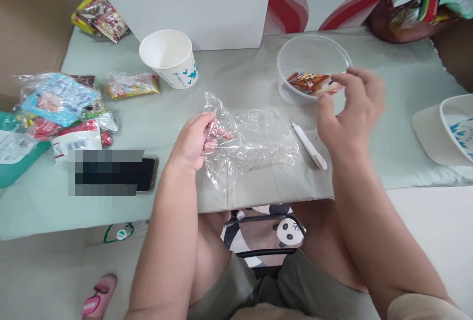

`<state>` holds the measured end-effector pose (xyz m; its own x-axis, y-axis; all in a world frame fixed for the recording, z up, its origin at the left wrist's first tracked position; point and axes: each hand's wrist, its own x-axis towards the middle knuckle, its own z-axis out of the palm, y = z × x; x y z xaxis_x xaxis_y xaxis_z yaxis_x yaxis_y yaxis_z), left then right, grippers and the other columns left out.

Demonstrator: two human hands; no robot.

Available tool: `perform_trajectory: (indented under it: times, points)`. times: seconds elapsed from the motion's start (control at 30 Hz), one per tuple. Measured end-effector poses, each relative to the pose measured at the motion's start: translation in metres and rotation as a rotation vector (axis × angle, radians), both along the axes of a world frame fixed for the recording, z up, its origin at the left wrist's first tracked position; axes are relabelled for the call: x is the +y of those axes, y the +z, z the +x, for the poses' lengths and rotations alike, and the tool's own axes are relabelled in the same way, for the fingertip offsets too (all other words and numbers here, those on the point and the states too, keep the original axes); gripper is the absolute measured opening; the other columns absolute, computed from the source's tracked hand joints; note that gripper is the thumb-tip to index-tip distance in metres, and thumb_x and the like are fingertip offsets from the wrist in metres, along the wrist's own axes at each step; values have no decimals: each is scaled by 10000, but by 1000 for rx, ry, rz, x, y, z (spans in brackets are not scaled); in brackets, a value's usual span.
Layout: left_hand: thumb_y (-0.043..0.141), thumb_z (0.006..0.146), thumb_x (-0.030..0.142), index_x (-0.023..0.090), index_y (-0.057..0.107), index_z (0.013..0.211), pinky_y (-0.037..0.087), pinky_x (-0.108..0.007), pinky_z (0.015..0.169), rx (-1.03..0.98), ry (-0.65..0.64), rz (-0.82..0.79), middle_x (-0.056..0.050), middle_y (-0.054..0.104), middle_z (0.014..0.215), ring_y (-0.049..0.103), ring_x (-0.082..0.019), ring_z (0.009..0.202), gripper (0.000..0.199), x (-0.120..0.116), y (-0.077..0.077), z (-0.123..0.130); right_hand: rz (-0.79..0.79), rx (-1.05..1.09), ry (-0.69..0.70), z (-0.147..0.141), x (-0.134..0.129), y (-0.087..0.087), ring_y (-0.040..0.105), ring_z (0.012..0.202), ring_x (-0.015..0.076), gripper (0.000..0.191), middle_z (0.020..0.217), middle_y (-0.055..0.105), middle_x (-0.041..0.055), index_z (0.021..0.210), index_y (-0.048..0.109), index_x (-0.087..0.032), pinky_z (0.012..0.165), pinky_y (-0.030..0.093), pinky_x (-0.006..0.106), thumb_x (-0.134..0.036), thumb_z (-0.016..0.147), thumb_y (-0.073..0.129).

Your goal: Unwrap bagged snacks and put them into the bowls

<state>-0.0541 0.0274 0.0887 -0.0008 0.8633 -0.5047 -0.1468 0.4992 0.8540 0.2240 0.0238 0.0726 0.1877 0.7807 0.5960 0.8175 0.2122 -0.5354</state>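
Note:
My left hand (197,137) is closed on a crumpled clear plastic bag (254,137), which spreads to the right over the table. My right hand (353,110) hovers by the near right rim of a round clear plastic tub (286,58). Its thumb and fingers are apart, slightly blurred, with nothing plainly held. Inside the tub lie small snack packets (308,83), brown and reddish, partly behind my fingertips. A white utility knife (308,145) rests on the table between the bag and my right wrist.
A paper cup (170,58) stands behind my left hand. Snack packets (59,103) and a phone (144,174) lie left. White boxes (229,9) line the back. A white bowl (430,127) sits right, below a basket of snacks (391,29). The table's front edge (266,199) runs before my knees.

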Motion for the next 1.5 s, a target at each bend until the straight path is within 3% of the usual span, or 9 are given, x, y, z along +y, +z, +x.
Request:
perform_trajectory:
  times: [0.2,0.4,0.57,0.73,0.83,1.0,1.17,1.33,1.5]
  points:
    - [699,728,391,200,476,609,87,-154,319,-194,-324,105,-59,638,506,474,-89,325,317,-9,8,-9,-143,113,519,-41,-23,-1,625,1251,315,391,1296,669,128,1255,616,-235,1068,512,532,-350,882,651]
    - [739,759,537,201,469,594,33,-172,298,-425,-802,-24,-135,696,510,222,-18,226,462,-23,17,-13,-481,241,1013,-57,-28,-5,469,1461,351,889,1578,491,133,1543,416,-261,1227,380,559,-575,799,787]
    - [784,714,582,197,494,585,68,-183,296,-453,-797,-57,-96,662,478,288,-42,216,499,-24,18,-19,-851,433,1222,-66,-33,9,648,741,151,285,838,693,11,1072,685,-191,748,575,311,-394,882,748]
    - [615,887,437,205,588,773,152,-168,327,-258,-28,38,-5,638,524,387,-50,302,260,-6,9,-23,-786,905,910,-60,-34,7,559,511,82,260,658,587,-43,788,622,-201,594,538,266,-406,909,724]
    - [549,909,570,203,613,853,451,-194,444,-329,282,36,-45,717,708,592,-101,486,377,2,5,-21,-636,1170,587,-54,-31,-1,518,458,80,265,593,475,-81,801,619,-232,637,574,294,-436,836,786]
    - [589,774,795,209,642,1076,635,-469,835,-442,-13,-20,-160,764,1131,732,-344,1111,661,-3,-4,-10,-451,1378,260,-50,-25,-10,367,478,97,288,594,345,-83,809,552,-273,605,543,294,-427,780,793]
    - [904,660,346,172,675,1083,621,-363,818,-293,-298,-98,-127,788,1064,765,-247,960,511,-10,-19,9,-394,1337,217,-42,-25,-18,461,547,127,297,706,462,-46,835,503,-281,650,560,339,-450,816,746]
    - [757,792,189,184,664,765,478,-165,520,-161,94,64,23,664,649,591,-57,546,97,-2,-21,8,-366,1267,157,-32,-27,-29,513,555,128,280,730,539,-30,810,503,-267,574,539,303,-444,807,720]
    - [656,896,275,207,652,794,488,-170,518,-241,386,178,29,629,650,600,-65,571,122,2,-18,-3,-345,1207,182,-32,-31,-30,539,554,128,319,640,517,-35,756,484,-252,546,525,273,-451,800,730]
